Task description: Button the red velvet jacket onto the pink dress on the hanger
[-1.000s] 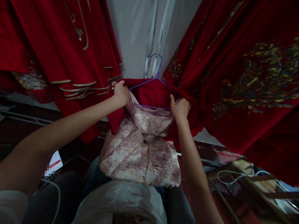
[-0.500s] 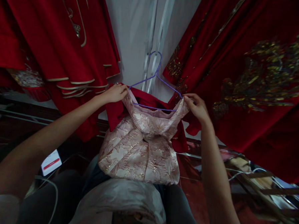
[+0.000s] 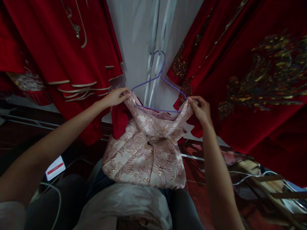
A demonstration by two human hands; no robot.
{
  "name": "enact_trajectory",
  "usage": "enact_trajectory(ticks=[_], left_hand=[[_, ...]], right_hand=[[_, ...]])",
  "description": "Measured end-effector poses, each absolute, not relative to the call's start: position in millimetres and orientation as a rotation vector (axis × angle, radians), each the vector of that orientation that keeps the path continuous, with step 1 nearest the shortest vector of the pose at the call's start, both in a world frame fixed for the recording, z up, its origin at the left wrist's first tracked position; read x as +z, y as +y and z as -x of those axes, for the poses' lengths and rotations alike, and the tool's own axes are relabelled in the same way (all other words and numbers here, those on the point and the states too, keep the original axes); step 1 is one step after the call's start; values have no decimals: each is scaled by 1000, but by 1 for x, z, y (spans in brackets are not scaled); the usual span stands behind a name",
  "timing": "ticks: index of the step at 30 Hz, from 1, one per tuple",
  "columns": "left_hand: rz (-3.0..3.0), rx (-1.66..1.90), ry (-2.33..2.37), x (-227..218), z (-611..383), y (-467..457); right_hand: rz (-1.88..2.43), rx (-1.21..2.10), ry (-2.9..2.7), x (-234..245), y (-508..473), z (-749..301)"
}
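Note:
A pink brocade garment (image 3: 145,152) with gold thread hangs on a purple wire hanger (image 3: 159,81) in front of me. My left hand (image 3: 115,96) pinches the garment's left shoulder at the hanger's left end. My right hand (image 3: 200,109) pinches its right shoulder at the hanger's right end. A red garment (image 3: 120,118) hangs behind the pink one and shows mostly at the left. The hanger's hook sits over white straps (image 3: 156,36) against a pale wall.
Red embroidered robes hang on the left (image 3: 56,48) and on the right (image 3: 260,83). A white plastic-wrapped bundle (image 3: 128,206) lies on my lap. A white card with a red stripe (image 3: 55,167) and a white cable (image 3: 245,176) lie on the dark red floor.
The red garment has slipped down behind the pink one, now covering less of the hanger. My right hand moved out to the pink garment's right shoulder; both hands spread it along the hanger.

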State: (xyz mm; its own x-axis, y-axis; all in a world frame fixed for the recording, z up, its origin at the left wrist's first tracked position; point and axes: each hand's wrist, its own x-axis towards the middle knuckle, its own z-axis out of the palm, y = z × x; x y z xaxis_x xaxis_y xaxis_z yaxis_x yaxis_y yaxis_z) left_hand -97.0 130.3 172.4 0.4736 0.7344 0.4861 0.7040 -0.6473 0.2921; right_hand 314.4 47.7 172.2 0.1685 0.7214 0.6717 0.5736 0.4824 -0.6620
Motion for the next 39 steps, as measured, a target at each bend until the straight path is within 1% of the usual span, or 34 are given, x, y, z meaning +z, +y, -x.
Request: enact_trajectory(ticks=[3,6,11,13,14,16,18,20,22,25,27,30,33,36,39], left_hand=[[-2784,972,1342,171,94,124],[-2779,1042,1401,165,91,117],[-2546,1217,1780,149,95,106],[-2512,1131,1939,145,101,104],[-2504,1029,2001,143,104,103],[-2472,704,2042,138,113,100],[-2447,410,1942,133,118,95],[-2491,346,1735,129,116,87],[-2618,511,1465,127,103,77],[-2840,785,1069,133,66,67],[-2951,842,917,138,36,65],[-3055,840,847,138,-5,73],[-3117,759,918,124,-32,80],[-3156,792,1049,109,-39,76],[-3184,849,1083,105,-30,64]], right_hand=[[1175,127,-1445,169,51,-314],[1179,59,-1321,163,55,-319],[1129,-13,-1037,138,55,-337],[1140,27,-942,123,50,-342],[1157,64,-900,116,47,-344],[1205,162,-831,102,39,-344],[1227,320,-833,92,30,-342],[1188,515,-925,88,20,-335],[1102,662,-1055,91,13,-326],[997,717,-1184,100,7,-309],[962,689,-1233,105,5,-300],[984,578,-1265,107,5,-297],[1067,388,-1195,104,6,-306],[1177,155,-980,97,9,-322],[1193,82,-758,91,15,-335]])
